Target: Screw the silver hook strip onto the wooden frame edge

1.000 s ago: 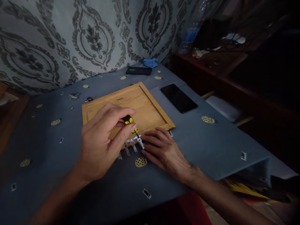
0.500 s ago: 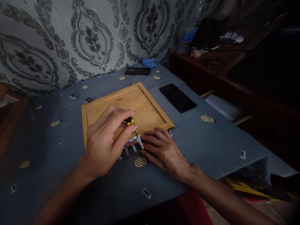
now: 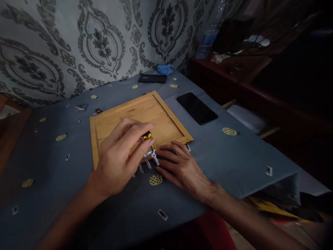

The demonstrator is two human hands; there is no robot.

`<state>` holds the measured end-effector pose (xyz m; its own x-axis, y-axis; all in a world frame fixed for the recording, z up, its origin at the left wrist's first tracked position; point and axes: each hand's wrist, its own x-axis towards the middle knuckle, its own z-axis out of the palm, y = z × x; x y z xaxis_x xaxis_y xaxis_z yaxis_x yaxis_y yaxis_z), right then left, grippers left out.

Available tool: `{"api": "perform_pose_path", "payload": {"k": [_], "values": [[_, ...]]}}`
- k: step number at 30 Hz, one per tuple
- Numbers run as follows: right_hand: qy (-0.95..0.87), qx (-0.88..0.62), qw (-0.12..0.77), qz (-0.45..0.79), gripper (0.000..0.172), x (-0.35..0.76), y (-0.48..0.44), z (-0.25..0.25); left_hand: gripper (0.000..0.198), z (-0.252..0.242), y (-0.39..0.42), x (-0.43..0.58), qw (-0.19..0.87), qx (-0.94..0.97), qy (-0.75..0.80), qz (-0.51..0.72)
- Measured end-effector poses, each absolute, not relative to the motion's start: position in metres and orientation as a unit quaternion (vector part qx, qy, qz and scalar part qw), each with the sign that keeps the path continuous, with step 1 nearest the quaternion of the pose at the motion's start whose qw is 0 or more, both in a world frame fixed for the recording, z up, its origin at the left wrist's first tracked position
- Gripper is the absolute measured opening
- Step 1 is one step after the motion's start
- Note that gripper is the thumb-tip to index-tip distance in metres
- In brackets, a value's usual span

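My left hand [image 3: 122, 151] is closed around the black-and-yellow handle of a small screwdriver [image 3: 147, 135]. The shaft points down onto a shiny metal hook piece [image 3: 155, 158] at the near edge of a framed wooden board [image 3: 125, 121]. Several similar prongs stick out toward me from that edge, partly hidden under the left hand. My right hand [image 3: 182, 166] lies with fingers stretched out over the board's near right edge, its fingertips beside the metal piece. Whether the fingertips press on it I cannot tell.
A black phone [image 3: 197, 108] lies right of the board. At the back are a dark case [image 3: 152, 78] and a blue cloth [image 3: 165, 69]. Small metal parts [image 3: 81, 107] sit on the left. A dark red cabinet [image 3: 215, 74] with a plastic bottle [image 3: 206, 43] borders the table.
My left hand and the screwdriver have shifted slightly right, and the handle stands a little more upright over the metal piece. The right hand has stayed in place.
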<state>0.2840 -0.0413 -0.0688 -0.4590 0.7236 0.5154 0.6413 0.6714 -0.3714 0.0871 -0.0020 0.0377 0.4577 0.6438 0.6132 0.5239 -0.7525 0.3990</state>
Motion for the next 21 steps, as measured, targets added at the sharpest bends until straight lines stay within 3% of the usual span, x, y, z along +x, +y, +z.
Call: {"api": "perform_pose_path", "payload": {"k": [21], "values": [[-0.846, -0.403, 0.337, 0.093, 0.017, 0.2841, -0.0417, -0.0673, 0.023, 0.0363, -0.0017, 0.0897, 0.056, 0.866, 0.330, 0.371]]}}
